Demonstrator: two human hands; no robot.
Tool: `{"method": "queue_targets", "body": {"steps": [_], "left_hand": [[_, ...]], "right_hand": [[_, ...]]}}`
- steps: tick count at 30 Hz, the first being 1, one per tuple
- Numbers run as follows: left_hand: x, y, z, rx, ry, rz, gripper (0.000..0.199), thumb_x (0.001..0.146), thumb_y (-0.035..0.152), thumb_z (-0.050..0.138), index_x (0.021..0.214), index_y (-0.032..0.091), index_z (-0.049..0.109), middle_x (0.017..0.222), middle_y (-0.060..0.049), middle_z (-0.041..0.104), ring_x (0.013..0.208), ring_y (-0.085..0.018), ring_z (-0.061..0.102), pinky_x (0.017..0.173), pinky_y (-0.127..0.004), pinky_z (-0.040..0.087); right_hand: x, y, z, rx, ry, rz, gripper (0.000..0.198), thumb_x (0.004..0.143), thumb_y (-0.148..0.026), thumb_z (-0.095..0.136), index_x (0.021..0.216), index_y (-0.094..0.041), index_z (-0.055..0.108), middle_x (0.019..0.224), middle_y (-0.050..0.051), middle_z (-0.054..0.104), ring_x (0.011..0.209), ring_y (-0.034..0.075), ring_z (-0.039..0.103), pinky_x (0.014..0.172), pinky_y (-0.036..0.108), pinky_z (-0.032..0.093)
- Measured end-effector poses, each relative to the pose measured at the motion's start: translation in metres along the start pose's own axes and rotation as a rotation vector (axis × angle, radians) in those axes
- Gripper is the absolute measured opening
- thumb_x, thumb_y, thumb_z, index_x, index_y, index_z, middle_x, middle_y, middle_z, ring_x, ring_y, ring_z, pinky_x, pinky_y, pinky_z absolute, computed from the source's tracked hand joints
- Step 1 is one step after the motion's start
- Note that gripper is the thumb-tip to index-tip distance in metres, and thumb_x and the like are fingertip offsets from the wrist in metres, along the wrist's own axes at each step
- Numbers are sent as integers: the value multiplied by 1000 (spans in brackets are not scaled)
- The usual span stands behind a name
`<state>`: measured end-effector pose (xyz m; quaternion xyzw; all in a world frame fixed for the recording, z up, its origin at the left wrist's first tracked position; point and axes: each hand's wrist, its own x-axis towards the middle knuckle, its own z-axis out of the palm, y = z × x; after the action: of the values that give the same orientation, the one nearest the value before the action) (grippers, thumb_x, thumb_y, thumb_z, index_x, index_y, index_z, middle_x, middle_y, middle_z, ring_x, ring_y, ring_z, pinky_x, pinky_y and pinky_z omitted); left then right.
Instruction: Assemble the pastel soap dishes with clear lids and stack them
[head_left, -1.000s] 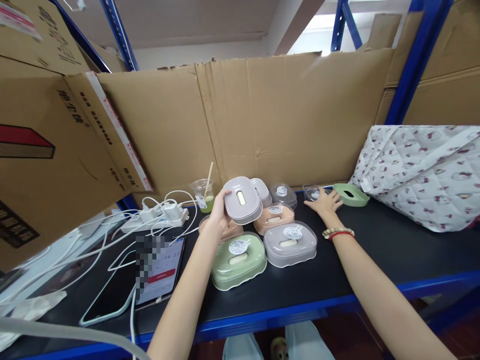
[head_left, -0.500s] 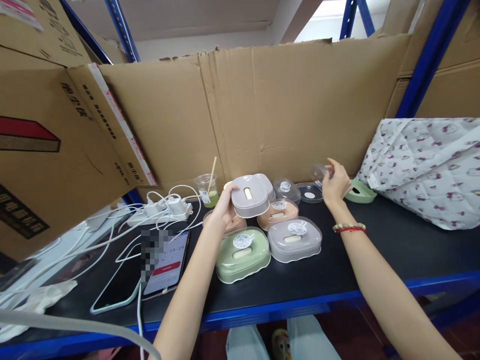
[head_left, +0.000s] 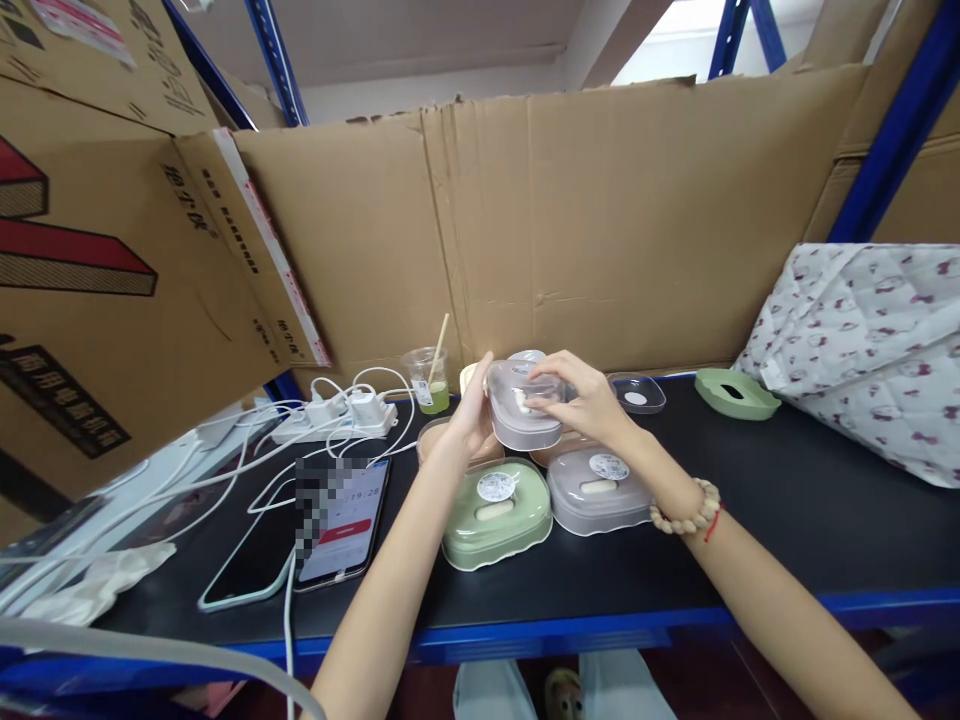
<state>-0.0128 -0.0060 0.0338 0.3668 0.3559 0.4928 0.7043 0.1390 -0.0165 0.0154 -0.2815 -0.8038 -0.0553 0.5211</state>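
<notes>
My left hand (head_left: 474,412) grips a grey oval dispenser box (head_left: 525,432) by its left side, raised above the other boxes. On top of it my right hand (head_left: 581,400) is closed on a clear plastic lid (head_left: 504,375), thumb and fingers near the slot in the middle. In front stand a green box (head_left: 499,510) and a second grey box (head_left: 596,490), both under clear lids with round white stickers. Behind them, a peach box (head_left: 439,440) is partly covered by my left hand, and another peach box is mostly hidden.
A loose clear lid (head_left: 637,395) and a green slotted cover (head_left: 739,395) lie at the back right, beside a patterned quilted bag (head_left: 862,350). On the left are a drink cup (head_left: 431,385), a power strip (head_left: 337,425) with cables, and two phones (head_left: 345,530).
My right hand has moved left from the back of the table with the clear lid, which is now on the held grey box. My left hand still holds that box.
</notes>
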Motion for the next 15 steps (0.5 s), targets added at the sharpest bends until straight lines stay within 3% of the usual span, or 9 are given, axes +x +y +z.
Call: {"method": "queue_targets", "body": {"steps": [4, 10, 12, 15], "left_hand": [[0, -2, 1, -19, -2, 149, 11, 76, 21, 54, 73, 16, 63, 62, 0, 64, 56, -12, 55, 61, -24, 45], [4, -3, -6, 32, 71, 178, 12, 69, 28, 60, 71, 17, 62, 64, -1, 61, 68, -17, 57, 74, -31, 45], [2, -3, -7, 76, 83, 177, 12, 68, 29, 61, 71, 18, 62, 66, -1, 61, 74, -19, 58, 79, -32, 45], [-2, -2, -3, 138, 49, 193, 9, 68, 28, 62, 72, 20, 61, 70, -2, 62, 85, -22, 60, 85, -33, 45]], "right_hand": [[-1, -1, 0, 51, -86, 21, 32, 71, -39, 70, 99, -25, 63, 102, 5, 63, 99, 21, 59, 87, 42, 49], [-3, -2, 6, 124, -179, 132, 49, 66, -45, 71, 110, -29, 60, 117, 7, 55, 117, 26, 50, 100, 50, 39], [-5, 1, 10, 139, -119, 218, 59, 67, -50, 69, 121, -30, 53, 124, 9, 51, 122, 28, 46, 102, 52, 36], [-7, 5, 16, 148, -36, 349, 91, 62, -56, 69, 140, -32, 29, 140, 11, 34, 132, 31, 33, 106, 57, 30]]}}
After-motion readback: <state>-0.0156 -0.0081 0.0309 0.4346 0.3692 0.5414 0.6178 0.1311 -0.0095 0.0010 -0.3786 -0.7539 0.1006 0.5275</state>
